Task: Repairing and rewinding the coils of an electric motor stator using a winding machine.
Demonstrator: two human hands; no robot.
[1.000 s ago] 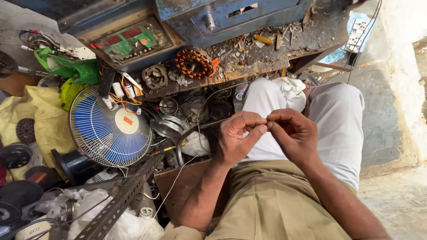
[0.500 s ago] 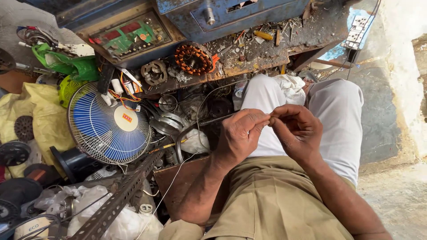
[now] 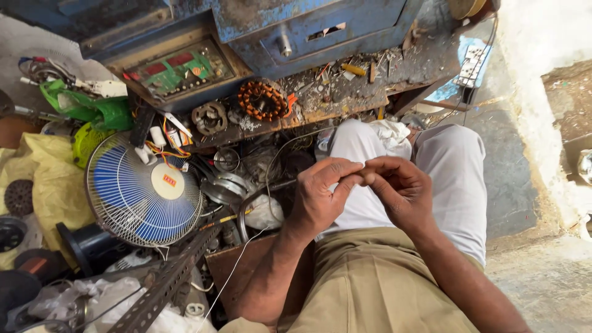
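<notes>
Right of the fan, both hands' fingers pinch the wire end together, twisting unfinished

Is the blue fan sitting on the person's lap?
No, the blue fan lies among the clutter beside the left hand, off the lap.

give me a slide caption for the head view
Both hands, left hand and right hand, pinch together above the lap beside a blue fan.
</notes>
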